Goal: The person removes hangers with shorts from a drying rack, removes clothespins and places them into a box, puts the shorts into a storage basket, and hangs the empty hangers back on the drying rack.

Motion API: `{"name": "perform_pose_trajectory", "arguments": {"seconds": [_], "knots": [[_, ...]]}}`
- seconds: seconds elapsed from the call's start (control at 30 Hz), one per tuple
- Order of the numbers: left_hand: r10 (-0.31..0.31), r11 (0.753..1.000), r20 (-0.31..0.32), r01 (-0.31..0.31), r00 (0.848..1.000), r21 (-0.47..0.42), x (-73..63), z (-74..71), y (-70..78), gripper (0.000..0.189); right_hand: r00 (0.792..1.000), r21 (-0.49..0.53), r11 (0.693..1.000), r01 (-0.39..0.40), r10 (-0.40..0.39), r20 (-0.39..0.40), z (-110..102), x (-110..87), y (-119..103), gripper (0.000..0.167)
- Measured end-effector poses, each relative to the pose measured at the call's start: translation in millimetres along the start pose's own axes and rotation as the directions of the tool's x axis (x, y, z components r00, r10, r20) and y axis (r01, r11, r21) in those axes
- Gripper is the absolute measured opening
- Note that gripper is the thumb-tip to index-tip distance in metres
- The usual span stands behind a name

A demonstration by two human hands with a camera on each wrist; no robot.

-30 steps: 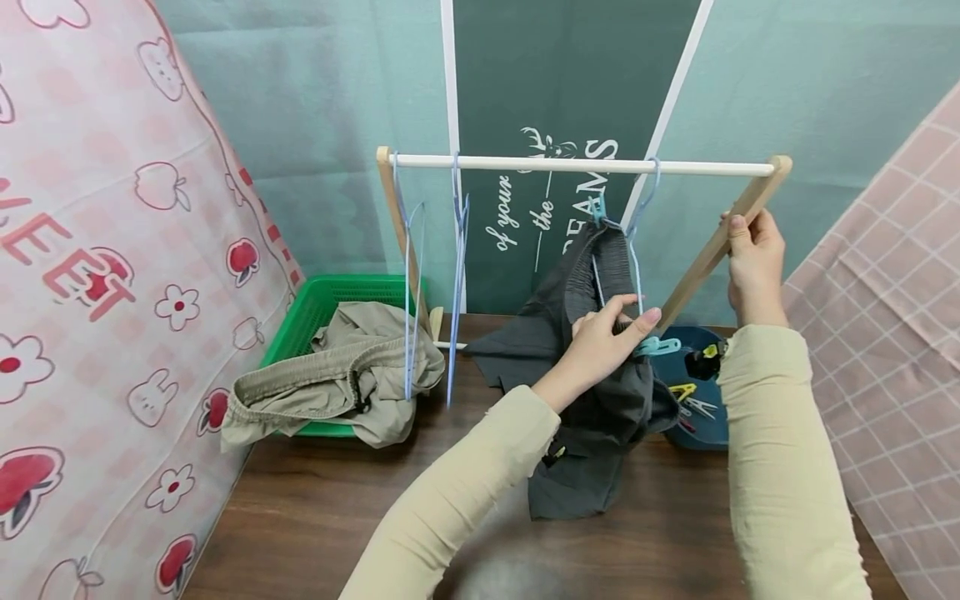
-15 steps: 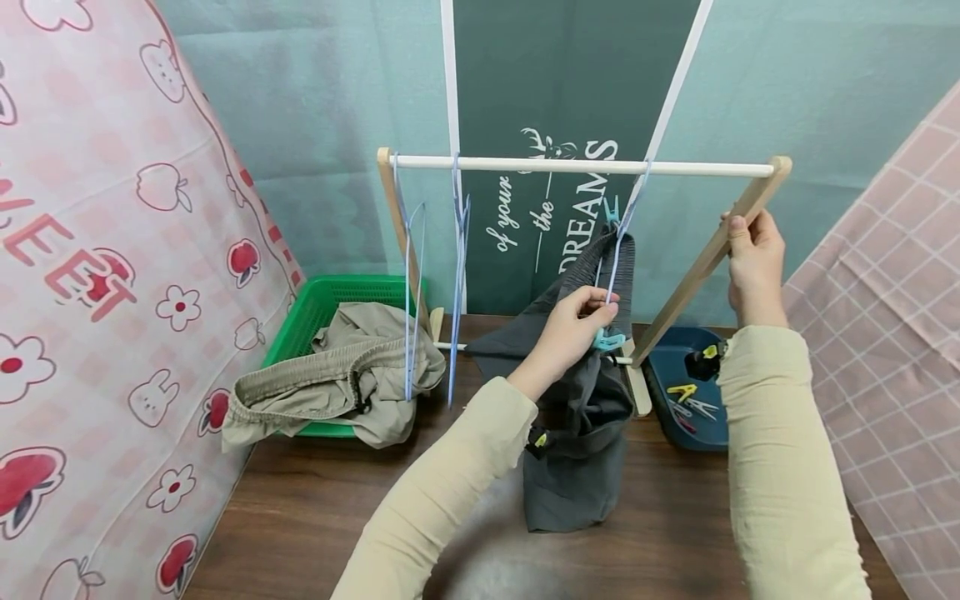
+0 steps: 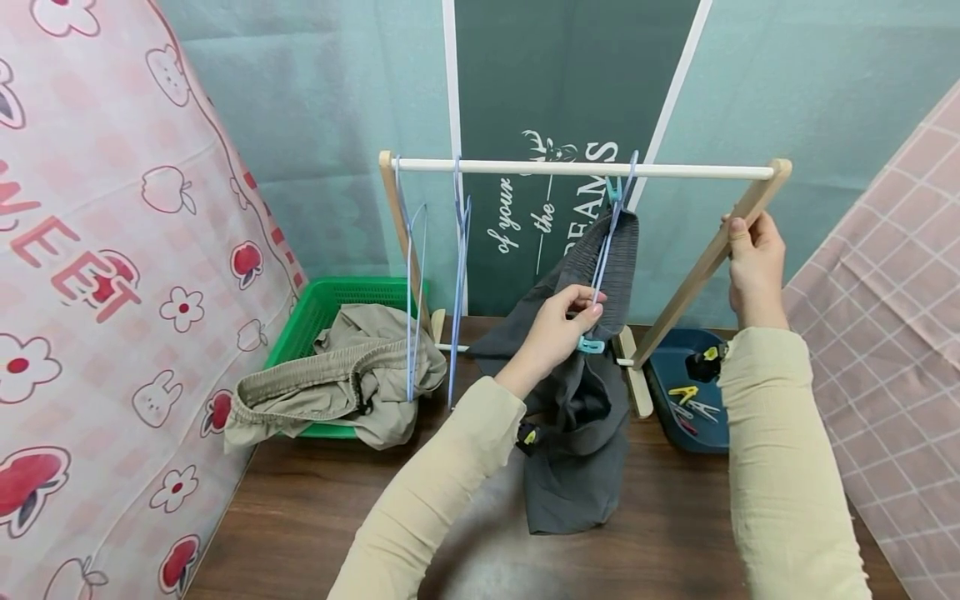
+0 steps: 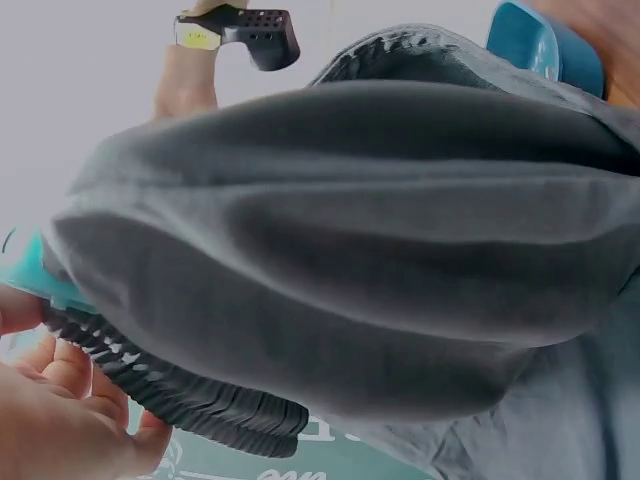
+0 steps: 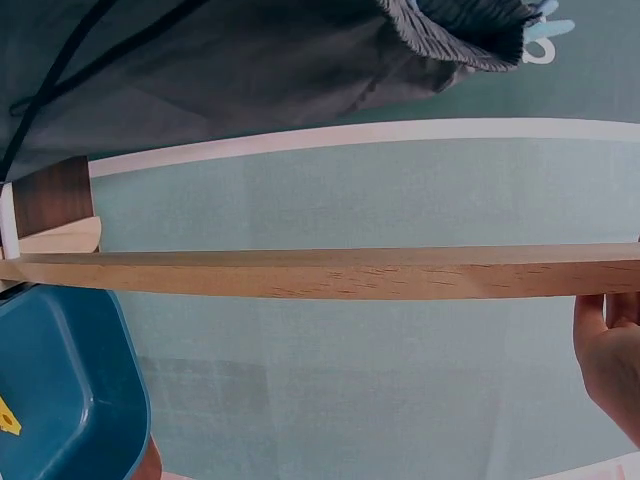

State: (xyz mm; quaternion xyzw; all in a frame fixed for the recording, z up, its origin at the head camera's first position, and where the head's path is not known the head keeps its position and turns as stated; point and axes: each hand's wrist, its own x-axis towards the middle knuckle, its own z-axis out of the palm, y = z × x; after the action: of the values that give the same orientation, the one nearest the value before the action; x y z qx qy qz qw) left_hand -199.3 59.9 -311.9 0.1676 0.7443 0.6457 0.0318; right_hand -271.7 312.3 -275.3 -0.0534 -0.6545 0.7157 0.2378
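Pants (image 3: 576, 492) lengthwise downward, waistband (image 3: 619, 258) uppermost

Wooden table (image 3: 300, 517), rack (image 3: 540, 168), green basket (image 3: 311, 317), blue tray (image 3: 675, 360)

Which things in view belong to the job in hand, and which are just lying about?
In the job: left hand, pinching the blue hanger; right hand, gripping the rack; dark garment; turquoise clips.
Seemingly idle: green basket; khaki garment; blue tray; yellow clip; bare hangers.

Matt cloth shorts (image 3: 577, 492), smooth wooden post (image 5: 350, 275), glossy plastic tray (image 5: 95, 370)
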Motion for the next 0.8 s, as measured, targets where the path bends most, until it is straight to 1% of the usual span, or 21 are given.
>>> {"name": "perform_pose_trajectory", "arguments": {"seconds": [0.33,0.5,0.63,0.8], "knots": [[0.058,0.992,-0.025,-0.055,0.998,0.113,1.5,-11.4,2.5,0.022,1.0,0.002,1.0,-0.002,0.002,-0.003,1,-0.9,1,0.028],[0.049,0.988,-0.043,-0.042,0.998,0.151,-2.4,-17.4,1.6,0.021,1.0,-0.008,1.0,-0.004,0.004,-0.001,1,-1.4,1,0.03],[0.038,0.986,-0.036,-0.031,0.999,0.162,-7.7,-22.9,2.6,0.021,1.0,-0.006,1.0,-0.005,0.005,-0.005,0,-1.0,1,0.031],[0.052,0.979,-0.035,-0.044,0.998,0.201,-14.9,-33.8,4.2,0.021,1.0,0.003,1.0,-0.011,0.011,0.002,-1,-1.2,1,0.031]]}}
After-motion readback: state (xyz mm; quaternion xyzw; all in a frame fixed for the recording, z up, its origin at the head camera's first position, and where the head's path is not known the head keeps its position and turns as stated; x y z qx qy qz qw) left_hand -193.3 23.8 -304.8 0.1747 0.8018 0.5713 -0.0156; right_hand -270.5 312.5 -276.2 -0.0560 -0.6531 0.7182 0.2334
